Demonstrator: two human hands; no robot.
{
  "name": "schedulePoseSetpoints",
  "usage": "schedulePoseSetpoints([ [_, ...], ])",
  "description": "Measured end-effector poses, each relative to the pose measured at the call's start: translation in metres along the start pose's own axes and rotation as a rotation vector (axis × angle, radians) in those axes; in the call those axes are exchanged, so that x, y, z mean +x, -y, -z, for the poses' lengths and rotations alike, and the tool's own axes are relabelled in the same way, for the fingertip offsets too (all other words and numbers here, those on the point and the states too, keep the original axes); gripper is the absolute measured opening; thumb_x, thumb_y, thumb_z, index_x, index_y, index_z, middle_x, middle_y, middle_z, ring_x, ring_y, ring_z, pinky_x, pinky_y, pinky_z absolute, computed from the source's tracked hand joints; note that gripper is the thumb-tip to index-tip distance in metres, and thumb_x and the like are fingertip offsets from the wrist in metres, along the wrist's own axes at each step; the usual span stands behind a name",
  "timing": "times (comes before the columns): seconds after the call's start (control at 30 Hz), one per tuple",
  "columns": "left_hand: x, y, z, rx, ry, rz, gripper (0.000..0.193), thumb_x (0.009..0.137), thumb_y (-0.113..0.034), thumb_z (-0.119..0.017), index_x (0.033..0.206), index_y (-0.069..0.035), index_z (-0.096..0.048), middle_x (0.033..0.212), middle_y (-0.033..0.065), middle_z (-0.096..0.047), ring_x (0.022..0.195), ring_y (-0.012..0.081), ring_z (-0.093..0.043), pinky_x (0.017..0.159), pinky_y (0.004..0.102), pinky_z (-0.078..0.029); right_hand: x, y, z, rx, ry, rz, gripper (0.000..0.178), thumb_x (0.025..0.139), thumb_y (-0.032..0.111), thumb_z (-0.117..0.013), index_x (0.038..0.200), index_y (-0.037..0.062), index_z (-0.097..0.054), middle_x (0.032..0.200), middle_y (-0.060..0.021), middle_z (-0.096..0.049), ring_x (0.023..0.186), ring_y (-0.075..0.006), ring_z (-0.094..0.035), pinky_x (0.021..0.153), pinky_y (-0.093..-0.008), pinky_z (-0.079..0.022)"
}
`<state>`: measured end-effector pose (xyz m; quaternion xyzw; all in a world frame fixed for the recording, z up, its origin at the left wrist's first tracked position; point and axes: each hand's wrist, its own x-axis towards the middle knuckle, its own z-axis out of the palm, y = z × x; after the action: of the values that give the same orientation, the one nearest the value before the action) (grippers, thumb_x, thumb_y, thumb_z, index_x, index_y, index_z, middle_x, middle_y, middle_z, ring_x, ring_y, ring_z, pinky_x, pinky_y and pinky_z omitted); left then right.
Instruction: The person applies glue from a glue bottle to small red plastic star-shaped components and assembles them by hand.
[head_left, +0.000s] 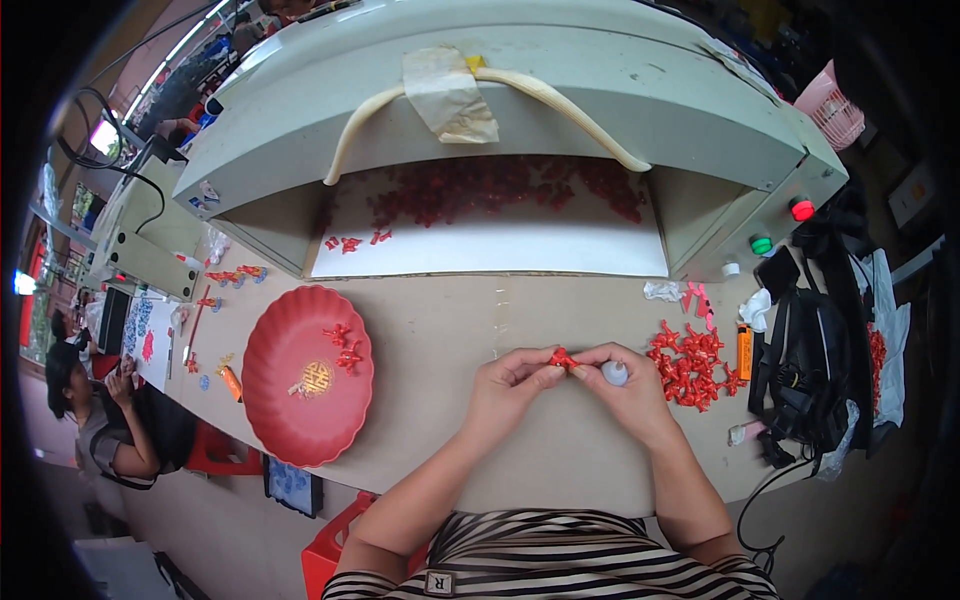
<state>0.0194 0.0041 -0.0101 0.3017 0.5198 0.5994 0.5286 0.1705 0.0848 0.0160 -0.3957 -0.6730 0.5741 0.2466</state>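
Note:
Between the fingertips of my left hand [518, 384] and my right hand [625, 385] is a small red figurine [563, 358], pinched from both sides above the table. My right hand also keeps a small whitish bottle [615, 373] tucked against its fingers. To the right of that hand lies a pile of similar red figurines [690, 370]. A big red scalloped tray [262, 380] stands to the left of my left hand, with a few red pieces [345, 350] in it and a gold emblem at its middle.
Ahead stands a grey-green cabinet [300, 130] with many red pieces [480, 190] on a white sheet inside. A black bag [810, 350] and an orange box [745, 352] are at the right. Another person [110, 410] sits at the far left. Below the table edge is a red stool [335, 540].

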Motion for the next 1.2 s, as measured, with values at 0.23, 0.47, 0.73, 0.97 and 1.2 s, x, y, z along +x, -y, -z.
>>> schedulePoseSetpoints([
  [0.23,0.0031,-0.0041,0.0021,0.022,-0.032,-0.028,0.021,0.082,-0.002,-0.060,0.103,0.002,-0.059,0.094,0.0085,-0.064,0.084,0.0128,-0.061,0.077,0.0253,-0.050,0.0052,-0.0027,-0.0002,0.057,0.007,0.015,0.012,0.080,0.006,-0.063,0.091,0.0003,-0.063,0.083,-0.0019,-0.063,0.078,-0.0066,-0.055,0.071,-0.0204,-0.045],
  [0.47,0.0038,-0.0040,-0.0011,0.032,-0.055,0.002,0.020,0.081,-0.001,-0.061,0.101,0.003,-0.059,0.093,0.0092,-0.064,0.083,0.0143,-0.062,0.077,0.0263,-0.051,0.0049,-0.0046,0.0036,0.022,0.064,0.001,0.014,0.081,0.006,-0.063,0.093,0.0007,-0.063,0.085,-0.0022,-0.063,0.078,-0.0067,-0.055,0.071,-0.0210,-0.045],
  [0.73,0.0029,-0.0048,-0.0018,0.024,-0.052,-0.010,0.020,0.081,-0.001,-0.061,0.101,0.003,-0.060,0.092,0.0095,-0.064,0.083,0.0141,-0.062,0.077,0.0262,-0.051,0.0044,-0.0051,0.0032,0.044,0.070,0.019,0.013,0.081,0.007,-0.063,0.093,0.0009,-0.063,0.085,-0.0018,-0.062,0.078,-0.0062,-0.054,0.071,-0.0205,-0.044],
  [0.97,0.0032,-0.0048,-0.0009,0.035,-0.048,-0.005,0.020,0.081,-0.001,-0.061,0.101,0.002,-0.060,0.092,0.0090,-0.064,0.083,0.0139,-0.062,0.078,0.0262,-0.051,0.0050,-0.0046,0.0031,0.047,0.070,0.016,0.013,0.081,0.007,-0.063,0.093,0.0010,-0.063,0.084,-0.0016,-0.062,0.078,-0.0060,-0.054,0.071,-0.0204,-0.044],
  [1.2,0.0028,-0.0043,-0.0007,0.038,-0.046,-0.012,0.021,0.081,-0.002,-0.061,0.102,0.002,-0.060,0.093,0.0088,-0.064,0.084,0.0140,-0.062,0.078,0.0262,-0.051,0.0050,-0.0042,0.0032,0.039,0.074,0.003,0.014,0.081,0.008,-0.063,0.093,0.0012,-0.063,0.084,-0.0019,-0.062,0.078,-0.0063,-0.054,0.071,-0.0206,-0.044],
])
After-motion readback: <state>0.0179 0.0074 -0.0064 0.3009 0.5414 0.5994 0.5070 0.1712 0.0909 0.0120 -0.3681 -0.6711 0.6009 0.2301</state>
